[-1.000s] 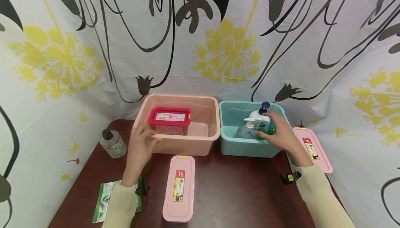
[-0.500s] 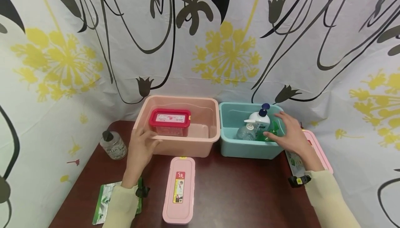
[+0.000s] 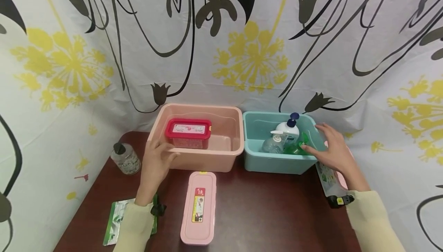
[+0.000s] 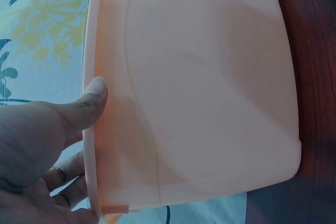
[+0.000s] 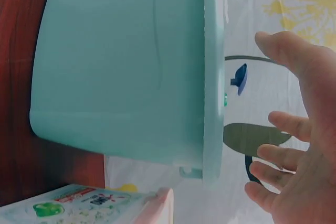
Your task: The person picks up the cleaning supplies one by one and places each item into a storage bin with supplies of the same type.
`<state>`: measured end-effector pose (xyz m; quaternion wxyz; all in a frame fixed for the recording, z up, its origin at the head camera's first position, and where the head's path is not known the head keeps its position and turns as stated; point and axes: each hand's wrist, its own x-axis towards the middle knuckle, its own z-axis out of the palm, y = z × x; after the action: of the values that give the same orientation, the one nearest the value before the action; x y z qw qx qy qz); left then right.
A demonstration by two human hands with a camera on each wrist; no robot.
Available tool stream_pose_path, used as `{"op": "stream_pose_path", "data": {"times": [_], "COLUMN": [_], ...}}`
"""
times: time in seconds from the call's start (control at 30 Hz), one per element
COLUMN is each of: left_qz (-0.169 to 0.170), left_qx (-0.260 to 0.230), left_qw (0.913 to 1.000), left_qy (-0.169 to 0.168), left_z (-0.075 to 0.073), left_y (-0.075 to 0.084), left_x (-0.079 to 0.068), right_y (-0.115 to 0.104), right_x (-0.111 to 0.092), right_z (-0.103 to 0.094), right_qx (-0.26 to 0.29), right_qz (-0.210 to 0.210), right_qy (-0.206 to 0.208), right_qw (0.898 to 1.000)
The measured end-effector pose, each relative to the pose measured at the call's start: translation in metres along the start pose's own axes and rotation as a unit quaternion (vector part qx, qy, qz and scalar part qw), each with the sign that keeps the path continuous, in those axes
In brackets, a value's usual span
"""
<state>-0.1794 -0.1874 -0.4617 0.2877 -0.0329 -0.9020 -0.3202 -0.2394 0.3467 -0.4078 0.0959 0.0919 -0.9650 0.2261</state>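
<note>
My left hand (image 3: pixel 155 165) grips the front left corner of a peach plastic bin (image 3: pixel 204 162). In the left wrist view, the thumb (image 4: pixel 96 94) lies over its rim while other fingers sit behind it. Inside that bin is a clear box with a red lid (image 3: pixel 188 129). To the right stands a teal bin (image 3: pixel 273 164) holding a white bottle with a blue pump (image 3: pixel 292 130), a clear pump bottle (image 3: pixel 273 144) and a green bottle (image 3: pixel 295 148). Spread and holding nothing, my right hand (image 3: pixel 335 154) hovers by its right rim, apart from it in the right wrist view.
On the brown table (image 3: pixel 263 213), a pink lidded case (image 3: pixel 198 229) lies in front. A clear bottle with a black cap (image 3: pixel 128 161) and a green-white packet (image 3: pixel 112 223) are at left. Another packet (image 3: pixel 327 179) lies right of the teal bin, beside a pink edge. Patterned cloth (image 3: pixel 214 63) hangs behind.
My right hand has moved right, away from the blue-pump bottle in the teal bin, to outside the right rim. The left hand stays on the peach bin.
</note>
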Motion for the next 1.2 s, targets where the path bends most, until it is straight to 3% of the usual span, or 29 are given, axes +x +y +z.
{"op": "stream_pose_path", "data": {"times": [0.33,0.8,1.2], "left_qz": [0.004,0.0,0.003], "left_qx": [-0.006,-0.01,-0.003], "left_qw": [0.9999,0.9999,1.0], "left_qy": [0.011,0.008,0.008], "left_z": [-0.001,-0.001,-0.001], "left_y": [0.001,0.002,0.002], "left_x": [0.007,0.003,0.002], "right_y": [0.015,0.04,0.057], "right_x": [-0.004,-0.024,-0.03], "right_z": [-0.009,-0.016,-0.012], "right_qx": [0.014,0.009,0.001], "right_qz": [0.01,0.042,0.055], "right_qy": [-0.026,-0.058,-0.055], "right_qw": [1.0,0.997,0.997]}}
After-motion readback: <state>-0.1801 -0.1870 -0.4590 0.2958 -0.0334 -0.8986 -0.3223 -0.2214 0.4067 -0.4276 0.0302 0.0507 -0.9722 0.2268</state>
